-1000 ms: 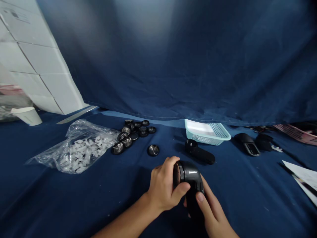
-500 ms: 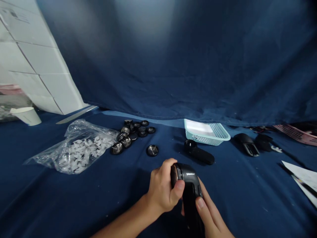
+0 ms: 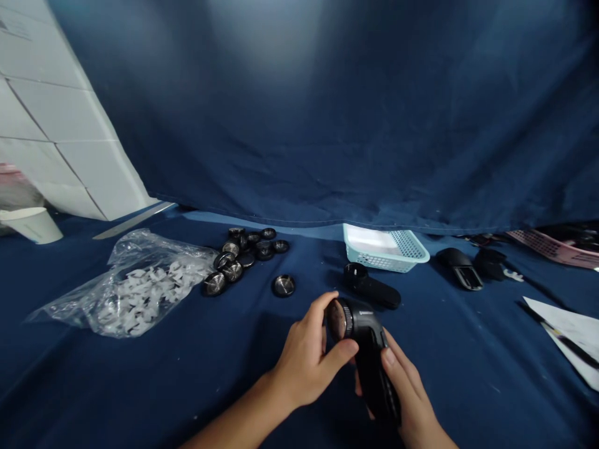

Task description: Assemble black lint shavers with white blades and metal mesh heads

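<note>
The black device [image 3: 367, 323] was held in both hands over the blue cloth [image 3: 224, 380], its handle [image 3: 377, 386] tilted and its round head [image 3: 337, 319] turned towards the left. The handle was gripped by the right hand [image 3: 406, 385], with the thumb laid along one side and the fingers wrapped behind. The head was held by the left hand [image 3: 306, 355], a fingertip being set at the top of the rim and the thumb near its lower edge; how hard it was pressed could not be told.

The step in hand was judged to be the fitting, turning or checking of the head; which of these could not be settled. For the next move, a steady hold on the handle seemed to be called for, with even pressure round the rim so that the head would not be skewed.

Beyond the hands, a single cap [image 3: 283, 285] was seen apart from the pile [image 3: 234, 271], and a black shell [image 3: 379, 291] was seen near the basket [image 3: 381, 261]; neither was touched.
</note>
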A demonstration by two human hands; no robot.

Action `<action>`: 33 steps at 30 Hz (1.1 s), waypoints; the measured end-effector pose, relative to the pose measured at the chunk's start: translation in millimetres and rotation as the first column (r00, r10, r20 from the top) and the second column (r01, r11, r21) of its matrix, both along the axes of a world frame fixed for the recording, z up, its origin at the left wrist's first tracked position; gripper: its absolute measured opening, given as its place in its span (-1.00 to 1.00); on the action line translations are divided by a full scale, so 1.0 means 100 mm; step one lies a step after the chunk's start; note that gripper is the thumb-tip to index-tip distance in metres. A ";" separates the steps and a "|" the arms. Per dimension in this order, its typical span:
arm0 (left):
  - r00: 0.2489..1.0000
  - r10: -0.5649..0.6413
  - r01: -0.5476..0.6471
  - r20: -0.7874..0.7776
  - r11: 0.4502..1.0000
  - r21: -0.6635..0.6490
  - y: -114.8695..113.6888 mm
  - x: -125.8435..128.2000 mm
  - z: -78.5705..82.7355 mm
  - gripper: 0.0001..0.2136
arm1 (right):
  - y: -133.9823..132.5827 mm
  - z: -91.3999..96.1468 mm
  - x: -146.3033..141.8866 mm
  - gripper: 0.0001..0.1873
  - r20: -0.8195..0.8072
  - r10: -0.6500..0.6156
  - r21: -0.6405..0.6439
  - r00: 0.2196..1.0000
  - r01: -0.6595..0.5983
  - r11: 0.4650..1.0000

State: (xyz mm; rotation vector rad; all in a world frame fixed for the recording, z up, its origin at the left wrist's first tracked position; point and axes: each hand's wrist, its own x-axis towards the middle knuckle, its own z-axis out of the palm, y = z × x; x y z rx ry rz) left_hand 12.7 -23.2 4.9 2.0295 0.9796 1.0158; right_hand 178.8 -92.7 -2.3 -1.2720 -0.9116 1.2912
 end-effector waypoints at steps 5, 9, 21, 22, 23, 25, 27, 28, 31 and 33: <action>0.976 0.044 -0.034 -0.215 0.998 0.048 0.10 -0.04 0.03 -0.45 | 0.13 0.12 0.04 -0.21 -0.059 0.125 -0.091 0.990 -0.130 0.987; 0.936 0.136 -0.037 -0.325 0.955 0.293 0.14 -0.07 0.03 -0.49 | 0.17 0.17 0.04 -0.29 -0.168 0.243 -0.171 0.955 -0.271 0.947; 0.883 0.345 -0.187 -0.319 0.881 0.435 0.10 0.00 0.03 -0.60 | 0.15 0.03 0.01 -0.17 -0.452 0.272 -0.331 0.849 -0.443 0.833; 0.885 0.342 -0.188 -0.318 0.884 0.427 0.09 0.00 0.03 -0.59 | 0.14 0.03 0.00 -0.17 -0.448 0.275 -0.314 0.851 -0.438 0.842; 0.885 0.335 -0.187 -0.324 0.892 0.412 0.08 0.00 0.04 -0.59 | 0.13 0.03 -0.01 -0.17 -0.449 0.280 -0.297 0.848 -0.437 0.849; 0.877 0.319 -0.183 -0.359 0.914 0.363 0.07 0.00 0.05 -0.60 | 0.11 0.01 -0.02 -0.18 -0.471 0.287 -0.267 0.834 -0.445 0.855; 0.864 0.298 -0.180 -0.405 0.935 0.305 0.06 0.00 0.06 -0.62 | 0.08 0.00 -0.03 -0.20 -0.497 0.285 -0.251 0.820 -0.450 0.857; 0.860 0.288 -0.177 -0.422 0.943 0.283 0.05 0.01 0.07 -0.62 | 0.07 -0.01 -0.04 -0.20 -0.500 0.287 -0.250 0.817 -0.454 0.855; 0.860 0.277 -0.192 -0.428 0.954 0.231 0.04 0.03 0.09 -0.62 | 0.05 0.03 -0.10 -0.23 -0.443 0.262 -0.237 0.857 -0.395 0.888; 0.870 0.293 -0.235 -0.397 0.953 0.189 0.03 0.05 0.12 -0.63 | 0.04 0.07 -0.14 -0.33 -0.375 0.219 -0.179 0.901 -0.302 0.936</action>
